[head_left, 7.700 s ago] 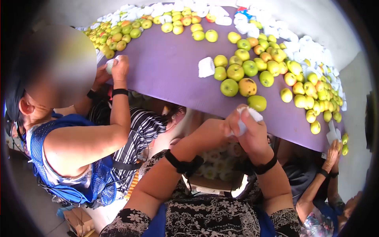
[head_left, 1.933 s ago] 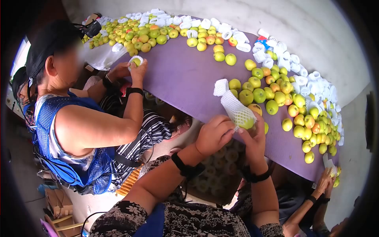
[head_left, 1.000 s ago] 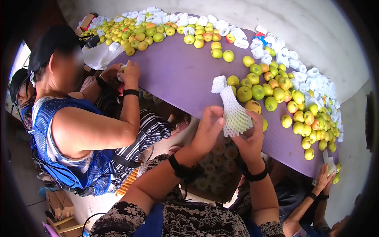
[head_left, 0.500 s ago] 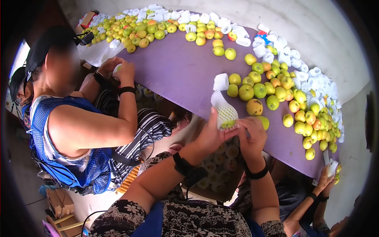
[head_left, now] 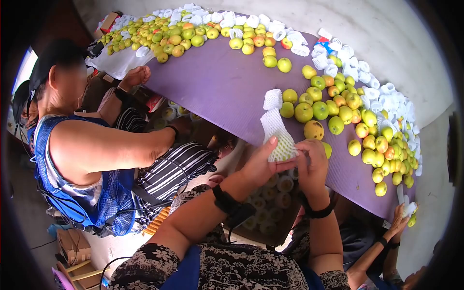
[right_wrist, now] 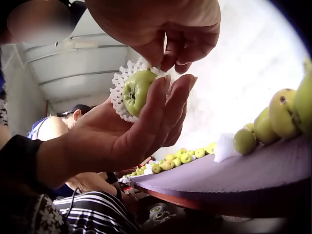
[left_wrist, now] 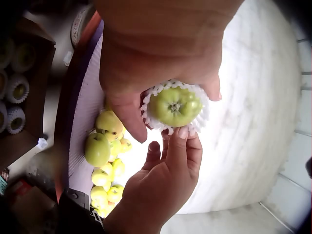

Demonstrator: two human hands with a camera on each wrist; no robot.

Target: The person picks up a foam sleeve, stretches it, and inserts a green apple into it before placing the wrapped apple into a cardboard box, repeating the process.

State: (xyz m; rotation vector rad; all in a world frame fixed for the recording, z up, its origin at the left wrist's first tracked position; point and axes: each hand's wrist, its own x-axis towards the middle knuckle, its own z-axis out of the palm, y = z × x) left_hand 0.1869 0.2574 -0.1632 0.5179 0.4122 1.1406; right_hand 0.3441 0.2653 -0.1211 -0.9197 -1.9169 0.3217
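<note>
In the head view a green apple in a white foam net (head_left: 279,144) is held above the table's near edge, the net's empty tail stretching upward. My left hand (head_left: 261,166) grips the netted apple from the left, thumb on one side and fingers beneath it. The left wrist view shows the apple's green end (left_wrist: 174,106) bare inside the net's open rim. With thumb and fingertips, my right hand (head_left: 313,165) pinches that rim; the right wrist view has the right hand (right_wrist: 165,36) above the apple (right_wrist: 138,92).
Loose apples (head_left: 320,110) and white foam nets (head_left: 386,101) crowd the purple table (head_left: 212,92). One foam net (head_left: 272,99) lies close beyond my hands. Below the edge stands a box of wrapped apples (head_left: 268,205). A person (head_left: 96,145) sits left; another's hands (head_left: 400,220) work right.
A second ago my left hand was apart from the netted apple; now it grips it. My right hand has shifted to the net's rim. The person at left has lowered one hand below the table.
</note>
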